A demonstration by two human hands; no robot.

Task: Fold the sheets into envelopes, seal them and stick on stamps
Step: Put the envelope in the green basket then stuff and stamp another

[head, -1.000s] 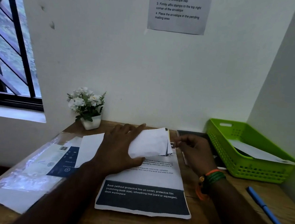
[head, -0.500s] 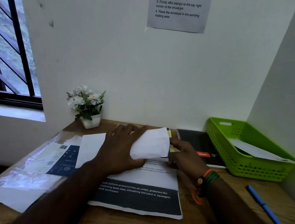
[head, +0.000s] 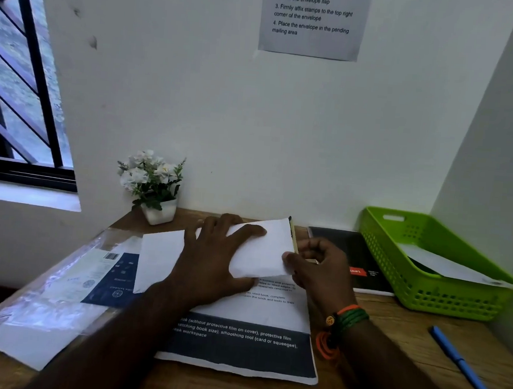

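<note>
A white folded envelope [head: 267, 250] is held up over the printed sheet [head: 257, 326] in the middle of the desk. My left hand [head: 213, 258] grips its left side, thumb under and fingers over the top. My right hand [head: 317, 266] pinches the envelope's right edge with thumb and fingertips; a thin yellowish strip [head: 293, 238] shows along that edge. Another white sheet [head: 158, 257] lies to the left, partly under my left forearm.
A green basket [head: 397, 266] with a white envelope inside stands at the right by the wall. A black notebook [head: 354, 260] lies beside it. A blue pen [head: 471, 377] lies front right. A plastic-wrapped packet [head: 57, 289] covers the left. A small flower pot [head: 156, 205] stands at the back.
My right hand has moved from beside the envelope onto its right edge and now pinches it. The left hand has kept its hold on the envelope.
</note>
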